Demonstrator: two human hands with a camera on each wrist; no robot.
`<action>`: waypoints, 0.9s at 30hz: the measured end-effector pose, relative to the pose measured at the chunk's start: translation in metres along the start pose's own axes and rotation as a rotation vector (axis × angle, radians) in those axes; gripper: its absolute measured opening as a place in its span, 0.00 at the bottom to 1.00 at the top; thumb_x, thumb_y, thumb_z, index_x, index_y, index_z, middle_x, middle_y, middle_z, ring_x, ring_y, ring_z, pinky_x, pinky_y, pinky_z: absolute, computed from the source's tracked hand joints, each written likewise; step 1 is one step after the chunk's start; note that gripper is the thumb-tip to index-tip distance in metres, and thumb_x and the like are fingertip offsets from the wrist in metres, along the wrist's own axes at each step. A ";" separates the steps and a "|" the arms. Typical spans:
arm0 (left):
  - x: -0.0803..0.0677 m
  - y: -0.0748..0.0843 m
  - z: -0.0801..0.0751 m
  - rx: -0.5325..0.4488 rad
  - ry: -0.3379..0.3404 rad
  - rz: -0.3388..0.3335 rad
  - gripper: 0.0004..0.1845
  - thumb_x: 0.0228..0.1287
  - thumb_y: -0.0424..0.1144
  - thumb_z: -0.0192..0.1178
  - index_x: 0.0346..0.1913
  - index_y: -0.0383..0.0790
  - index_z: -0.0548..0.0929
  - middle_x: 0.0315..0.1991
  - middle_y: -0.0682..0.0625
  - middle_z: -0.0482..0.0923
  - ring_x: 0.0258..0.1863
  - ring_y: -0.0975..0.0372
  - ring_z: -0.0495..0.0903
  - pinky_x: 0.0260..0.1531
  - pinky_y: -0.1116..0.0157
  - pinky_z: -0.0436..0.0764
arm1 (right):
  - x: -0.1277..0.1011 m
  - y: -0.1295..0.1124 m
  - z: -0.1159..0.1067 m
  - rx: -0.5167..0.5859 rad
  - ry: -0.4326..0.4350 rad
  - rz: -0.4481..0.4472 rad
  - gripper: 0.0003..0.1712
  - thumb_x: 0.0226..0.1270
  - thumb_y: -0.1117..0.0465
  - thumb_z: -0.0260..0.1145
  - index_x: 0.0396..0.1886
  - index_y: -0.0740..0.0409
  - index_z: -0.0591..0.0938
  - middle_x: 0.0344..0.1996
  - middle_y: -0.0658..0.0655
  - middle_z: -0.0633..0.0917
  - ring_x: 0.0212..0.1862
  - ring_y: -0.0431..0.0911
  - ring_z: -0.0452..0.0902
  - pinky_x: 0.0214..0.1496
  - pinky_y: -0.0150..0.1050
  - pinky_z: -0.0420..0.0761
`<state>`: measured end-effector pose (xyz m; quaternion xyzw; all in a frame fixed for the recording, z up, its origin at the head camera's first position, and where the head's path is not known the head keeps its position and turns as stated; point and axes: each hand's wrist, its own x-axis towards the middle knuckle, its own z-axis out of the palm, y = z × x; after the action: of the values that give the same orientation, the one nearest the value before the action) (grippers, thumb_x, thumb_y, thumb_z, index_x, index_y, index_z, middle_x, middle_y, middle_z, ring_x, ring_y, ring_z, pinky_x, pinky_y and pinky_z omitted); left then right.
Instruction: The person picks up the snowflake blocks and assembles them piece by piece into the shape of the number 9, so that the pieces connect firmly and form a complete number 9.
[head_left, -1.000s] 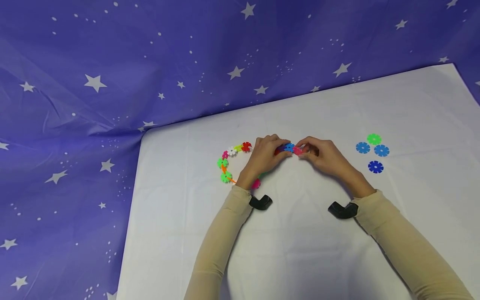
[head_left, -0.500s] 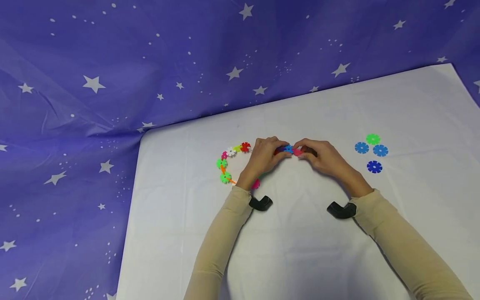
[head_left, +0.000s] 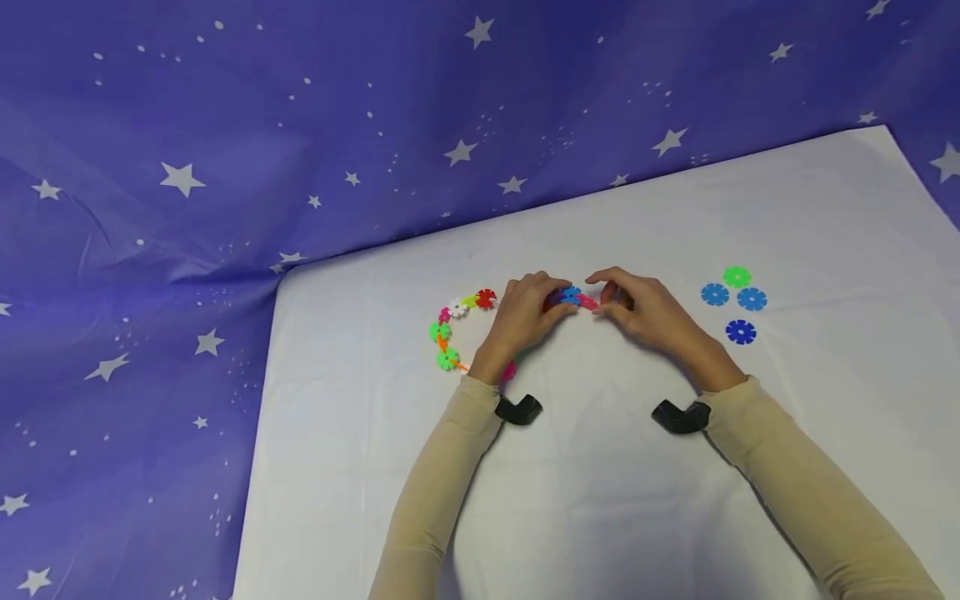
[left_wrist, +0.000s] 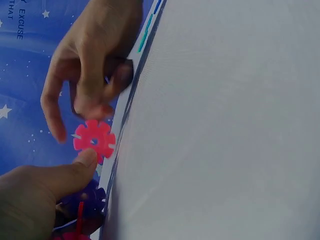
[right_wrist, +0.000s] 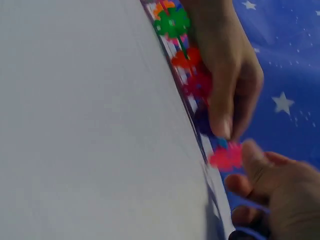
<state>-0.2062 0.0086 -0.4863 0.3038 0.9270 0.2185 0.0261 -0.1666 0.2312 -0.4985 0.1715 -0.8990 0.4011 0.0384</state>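
A curved chain of notched plastic discs (head_left: 447, 359) in green, orange, white, yellow and red lies under and left of my left hand (head_left: 525, 312). That hand pinches the chain near its right end, at a light blue disc (head_left: 572, 294). A pink disc (head_left: 588, 302) is joined to the blue one and sticks out to the right; its slots show in the left wrist view. Beside the pink disc is my right hand (head_left: 651, 315), index finger lifted and spread from the thumb. Its thumb tip overlaps the pink disc (right_wrist: 225, 159) in the right wrist view. My left hand hides part of the chain.
Several loose discs lie on the white table (head_left: 600, 500) to the right: a green disc (head_left: 737, 277), two light blue ones and a dark blue disc (head_left: 741, 332). A blue star-patterned curtain (head_left: 337, 108) stands along the back and left edges.
My right index finger has lifted off the pink disc, parting from the thumb. The left hand keeps its pinch on the chain. The head view has shifted slightly.
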 end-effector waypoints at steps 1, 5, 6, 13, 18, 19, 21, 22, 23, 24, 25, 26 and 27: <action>-0.001 -0.001 0.000 0.002 0.006 -0.010 0.23 0.63 0.56 0.64 0.56 0.48 0.84 0.43 0.54 0.81 0.42 0.62 0.76 0.47 0.62 0.70 | 0.000 0.001 -0.006 0.003 0.011 0.002 0.22 0.61 0.67 0.71 0.56 0.53 0.79 0.32 0.52 0.83 0.27 0.41 0.71 0.31 0.33 0.70; -0.002 -0.003 0.000 0.008 0.025 -0.023 0.23 0.62 0.55 0.65 0.57 0.48 0.83 0.43 0.54 0.81 0.41 0.62 0.75 0.45 0.63 0.70 | -0.009 0.016 -0.043 -0.015 0.074 0.007 0.23 0.55 0.68 0.75 0.51 0.58 0.81 0.29 0.52 0.82 0.24 0.40 0.67 0.27 0.29 0.67; -0.002 -0.004 0.000 0.008 0.026 -0.022 0.23 0.62 0.55 0.65 0.57 0.48 0.83 0.43 0.54 0.80 0.40 0.62 0.75 0.45 0.63 0.69 | -0.013 0.022 -0.054 -0.028 0.085 0.013 0.23 0.52 0.69 0.76 0.49 0.59 0.82 0.28 0.52 0.82 0.24 0.40 0.67 0.27 0.28 0.66; -0.001 -0.003 0.001 0.016 0.022 -0.006 0.23 0.63 0.54 0.65 0.58 0.48 0.82 0.44 0.53 0.81 0.40 0.62 0.74 0.45 0.62 0.70 | -0.044 0.057 -0.106 -0.130 -0.034 0.203 0.21 0.49 0.65 0.79 0.44 0.59 0.83 0.29 0.52 0.76 0.28 0.40 0.65 0.30 0.28 0.64; -0.002 -0.004 0.000 0.019 0.023 -0.008 0.23 0.63 0.53 0.65 0.58 0.49 0.82 0.43 0.53 0.80 0.40 0.62 0.74 0.45 0.62 0.70 | -0.048 0.067 -0.111 -0.166 -0.143 0.239 0.21 0.52 0.62 0.78 0.45 0.60 0.83 0.32 0.55 0.75 0.34 0.43 0.65 0.33 0.29 0.64; -0.002 -0.004 0.000 0.013 0.024 -0.008 0.23 0.63 0.53 0.65 0.58 0.48 0.82 0.43 0.53 0.80 0.40 0.61 0.74 0.46 0.62 0.70 | -0.047 0.067 -0.110 -0.175 -0.155 0.241 0.20 0.53 0.63 0.78 0.46 0.61 0.83 0.32 0.56 0.75 0.35 0.44 0.65 0.34 0.30 0.65; -0.002 -0.004 0.000 0.004 0.021 -0.005 0.23 0.63 0.53 0.65 0.58 0.48 0.82 0.44 0.53 0.80 0.40 0.61 0.74 0.46 0.62 0.70 | -0.046 0.066 -0.110 -0.190 -0.165 0.257 0.19 0.54 0.63 0.77 0.46 0.61 0.83 0.32 0.57 0.75 0.36 0.46 0.65 0.35 0.30 0.64; -0.002 -0.004 0.000 0.003 0.019 -0.003 0.23 0.64 0.53 0.65 0.59 0.48 0.82 0.44 0.53 0.80 0.41 0.61 0.74 0.47 0.62 0.70 | -0.045 0.066 -0.110 -0.194 -0.167 0.267 0.19 0.54 0.64 0.76 0.45 0.62 0.82 0.33 0.57 0.75 0.37 0.47 0.66 0.35 0.30 0.64; -0.002 -0.004 0.000 0.004 0.018 -0.002 0.23 0.64 0.53 0.65 0.59 0.48 0.82 0.44 0.53 0.80 0.41 0.61 0.74 0.47 0.62 0.70 | -0.045 0.065 -0.110 -0.197 -0.168 0.275 0.19 0.54 0.64 0.76 0.45 0.62 0.82 0.33 0.57 0.75 0.38 0.47 0.66 0.36 0.30 0.64; -0.002 -0.004 0.000 0.003 0.016 -0.002 0.23 0.64 0.53 0.64 0.59 0.48 0.82 0.44 0.53 0.80 0.41 0.61 0.74 0.47 0.62 0.70 | -0.045 0.065 -0.109 -0.192 -0.168 0.286 0.19 0.54 0.63 0.76 0.45 0.62 0.82 0.34 0.58 0.76 0.38 0.48 0.67 0.36 0.30 0.65; -0.001 -0.004 0.000 0.002 0.012 -0.001 0.23 0.64 0.53 0.64 0.59 0.48 0.81 0.45 0.53 0.80 0.42 0.61 0.74 0.47 0.62 0.70 | -0.045 0.065 -0.109 -0.187 -0.168 0.295 0.19 0.55 0.62 0.76 0.45 0.63 0.81 0.34 0.58 0.76 0.38 0.48 0.67 0.36 0.30 0.65; -0.001 -0.004 0.000 0.002 0.008 0.000 0.23 0.64 0.53 0.64 0.59 0.48 0.81 0.45 0.53 0.80 0.42 0.61 0.74 0.48 0.61 0.70 | -0.044 0.064 -0.109 -0.184 -0.166 0.301 0.20 0.55 0.61 0.76 0.45 0.63 0.81 0.35 0.58 0.76 0.38 0.48 0.67 0.36 0.30 0.65; -0.001 -0.004 0.000 0.002 0.004 0.001 0.24 0.64 0.53 0.64 0.60 0.48 0.81 0.45 0.52 0.80 0.42 0.61 0.74 0.48 0.61 0.70 | -0.044 0.064 -0.109 -0.181 -0.163 0.307 0.20 0.55 0.60 0.76 0.44 0.63 0.81 0.35 0.58 0.77 0.37 0.48 0.68 0.35 0.30 0.66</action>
<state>-0.2075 0.0052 -0.4880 0.3036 0.9271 0.2184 0.0238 -0.1540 0.3633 -0.4788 0.0601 -0.9471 0.3046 -0.0808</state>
